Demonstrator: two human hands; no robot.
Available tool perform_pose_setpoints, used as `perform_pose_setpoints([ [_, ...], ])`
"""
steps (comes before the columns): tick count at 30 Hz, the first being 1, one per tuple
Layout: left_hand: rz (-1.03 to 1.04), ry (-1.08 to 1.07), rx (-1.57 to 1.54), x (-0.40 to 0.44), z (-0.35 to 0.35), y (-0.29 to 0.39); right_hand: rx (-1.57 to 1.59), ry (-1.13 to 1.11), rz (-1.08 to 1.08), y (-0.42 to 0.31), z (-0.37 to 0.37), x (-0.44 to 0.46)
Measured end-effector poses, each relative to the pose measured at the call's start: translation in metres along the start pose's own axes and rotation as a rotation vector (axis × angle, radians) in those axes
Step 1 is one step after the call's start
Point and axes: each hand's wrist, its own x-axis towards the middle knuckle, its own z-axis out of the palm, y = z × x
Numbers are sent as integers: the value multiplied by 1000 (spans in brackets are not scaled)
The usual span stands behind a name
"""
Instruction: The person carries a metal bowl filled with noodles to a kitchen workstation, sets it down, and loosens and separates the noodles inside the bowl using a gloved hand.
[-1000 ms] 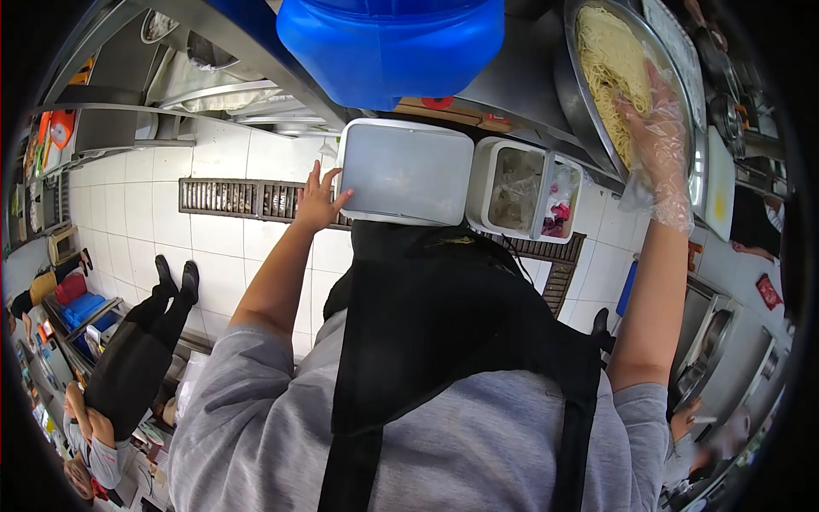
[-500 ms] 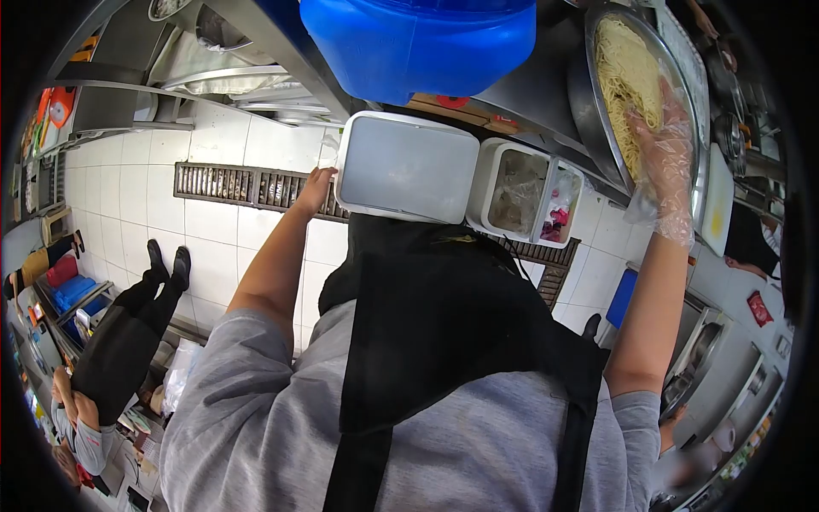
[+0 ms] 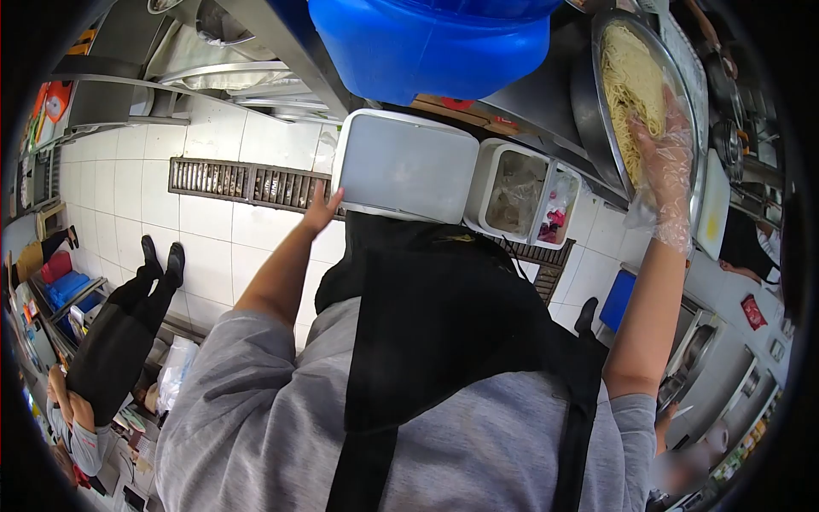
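My right hand (image 3: 664, 158), in a clear plastic glove, is inside a large steel bowl (image 3: 584, 107) at the upper right. Its thumb and fingers close around part of a mass of pale yellow noodles (image 3: 630, 68); some fingertips are hidden. My bare left hand (image 3: 322, 209) is beside the left edge of a white rectangular tub with a flat greyish top (image 3: 409, 162). Its fingers are apart with nothing visible in them, and the fingertips are at or very near the tub's rim.
Beside the tub stands a white bin (image 3: 485, 192) lined with clear plastic. A big blue plastic container (image 3: 435, 55) is above. Metal drain grates (image 3: 247, 181) run along the tiled floor. A person in black trousers (image 3: 111, 341) is at the left. A white cutting board (image 3: 711, 205) lies at the right.
My left hand has shifted slightly down and right, closer to the tub, and its fingers have spread. My right hand remains in the noodles. The view has shifted slightly.
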Motion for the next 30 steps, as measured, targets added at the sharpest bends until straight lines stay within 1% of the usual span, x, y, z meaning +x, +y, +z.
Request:
perform_pose_setpoints([
  [1, -37, 5, -85, -10, 10, -10, 24, -8, 16, -2, -1, -1],
  [2, -66, -23, -82, -21, 21, -20, 48, -16, 31, -3, -2, -1],
  [4, -130, -107, -12, -48, 37, -39, 40, -18, 38, -7, -3, -1],
  [6, -182, -217, 132, -76, 42, -58, 30, -22, 46, -10, -3, -1],
  [8, -230, -355, 362, -102, 34, -79, 49, -29, 52, -9, -3, -1],
  [12, -349, -646, 1014, -143, -19, -106, 58, -51, 44, -8, -5, -1],
  [13, -357, -689, 1161, -144, -33, -110, 33, -56, 63, -8, -5, -1],
  [14, -344, -659, 1222, -139, -45, -115, 9, -60, 83, -6, -2, 1],
  [15, -327, -540, 1168, -122, -55, -130, 15, -65, 84, -5, 0, 2],
  [16, -286, -265, 749, -89, -58, -167, 73, -63, 59, -3, 0, 0],
  [17, -99, -58, 468, -58, -67, -171, 130, -60, 29, 0, 0, -1],
  [18, -339, 64, -443, -72, -72, -75, 111, -88, 58, 4, 1, -1],
  [19, -257, -66, -873, -68, -84, -32, 115, -81, 49, 3, 1, 1],
  [20, -107, -288, -1211, -76, -96, 15, 58, -85, 70, 1, 0, 3],
  [21, 35, -443, -1389, -80, -98, 44, 1, -90, 93, -1, 0, 4],
  [22, 100, -531, -1415, -90, -100, 77, 1, -87, 89, -1, 0, 4],
  [23, 104, -531, -1416, -95, -99, 96, 10, -84, 90, 0, 1, 3],
  [24, 124, -600, -1418, -100, -99, 110, 18, -82, 94, 0, 0, 2],
  [25, 142, -670, -1417, -102, -97, 120, 18, -78, 95, -1, -1, 2],
  [28, 160, -714, -1431, -107, -88, 135, 13, -83, 81, -7, -6, 1],
  [30, 151, -756, -1445, -107, -84, 137, -72, -75, 51, -10, -7, 5],
])
